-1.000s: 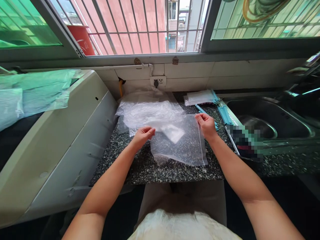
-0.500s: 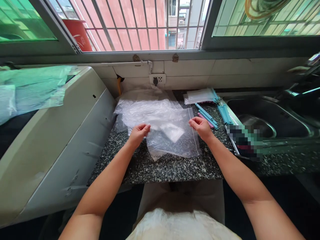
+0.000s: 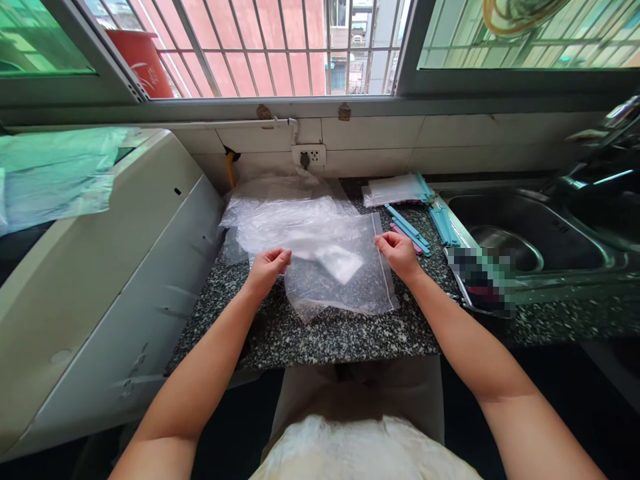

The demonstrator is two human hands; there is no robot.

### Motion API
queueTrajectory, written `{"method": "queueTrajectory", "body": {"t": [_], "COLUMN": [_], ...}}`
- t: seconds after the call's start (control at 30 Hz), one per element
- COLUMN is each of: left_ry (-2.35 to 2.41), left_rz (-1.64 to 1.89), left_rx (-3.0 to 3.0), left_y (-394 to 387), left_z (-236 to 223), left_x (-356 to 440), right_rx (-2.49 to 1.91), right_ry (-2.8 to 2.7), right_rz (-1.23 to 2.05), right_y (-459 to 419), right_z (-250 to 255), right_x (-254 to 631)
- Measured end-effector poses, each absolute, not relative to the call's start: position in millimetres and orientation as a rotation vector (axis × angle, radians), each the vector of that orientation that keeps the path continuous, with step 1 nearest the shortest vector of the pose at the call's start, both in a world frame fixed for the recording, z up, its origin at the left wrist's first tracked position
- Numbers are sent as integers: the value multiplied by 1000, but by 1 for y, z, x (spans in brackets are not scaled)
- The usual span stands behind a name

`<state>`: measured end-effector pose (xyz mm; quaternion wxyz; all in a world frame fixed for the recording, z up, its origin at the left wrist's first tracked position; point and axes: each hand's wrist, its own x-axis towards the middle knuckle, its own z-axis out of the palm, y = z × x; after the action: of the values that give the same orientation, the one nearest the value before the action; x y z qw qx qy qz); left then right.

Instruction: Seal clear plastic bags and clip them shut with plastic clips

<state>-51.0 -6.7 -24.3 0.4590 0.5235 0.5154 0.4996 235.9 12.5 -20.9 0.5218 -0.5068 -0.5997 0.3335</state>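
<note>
Both your grips are pinched closed on the clear bag [image 3: 345, 290]: your right hand [image 3: 397, 255] has thumb and finger at the zip edge, and your left hand [image 3: 270, 268] appears to have the opposite side, though the film is too sheer there to be certain. The bag spans between your fingertips, most of what shows of it hanging toward you from that line, over the counter [image 3: 320, 347]; whether its near edge touches the stone you cannot tell. The zip runs away from you, slanting, its near end farther right, so your right hand is the one at the zip and your left is well apart from it. Its long axis is hard to judge, since the far part blends into the pile [image 3: 280, 217] just beyond your hands. A bright patch shows in its middle, either glare or something seen through it. Farther out, blue strips [image 3: 411, 231] lie just past your right hand, a flat stack [image 3: 393, 190] behind them, and the sink [image 3: 550, 227] off to the right.
</note>
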Motion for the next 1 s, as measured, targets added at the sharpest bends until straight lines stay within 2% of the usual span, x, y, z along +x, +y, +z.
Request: {"method": "queueTrajectory", "body": {"t": [1.0], "left_ry": [1309], "left_rz": [1213], "left_rx": [1375], "left_y": [-3], "left_z": [-30], "left_x": [-52], "right_rx": [-1196], "right_ry": [-1487], "right_rz": [626], "right_y": [9], "right_z": [-14], "right_x": [242]}}
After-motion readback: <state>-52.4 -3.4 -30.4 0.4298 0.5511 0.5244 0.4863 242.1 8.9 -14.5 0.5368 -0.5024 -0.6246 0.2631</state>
